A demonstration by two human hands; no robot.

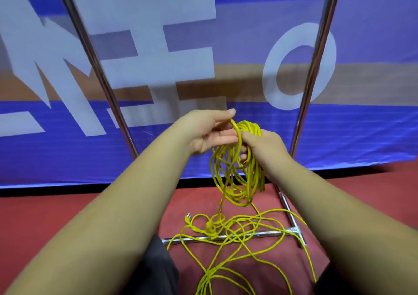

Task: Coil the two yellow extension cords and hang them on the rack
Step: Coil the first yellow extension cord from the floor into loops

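Head view looks down along two bare forearms toward the rack [314,68], whose two shiny uprights rise in front of a blue banner [158,150] with large pale letters; its base bars lie on the red floor [67,215]. The right hand [260,150] has its fingers curled round the top of a yellow coil [237,177], gripping the bunched loops so that they hang down below the fist; the left hand [210,132] is just beside it, fingers nearly straight and thumb raised, the fingertips touching a strand at the top of the loops without closing on it. One strand drops from the hanging loops to the loose yellow cord [244,233], which sprawls in tangled loops across the floor and over the base bar; a plug [188,216] lies at the left edge of the tangle.
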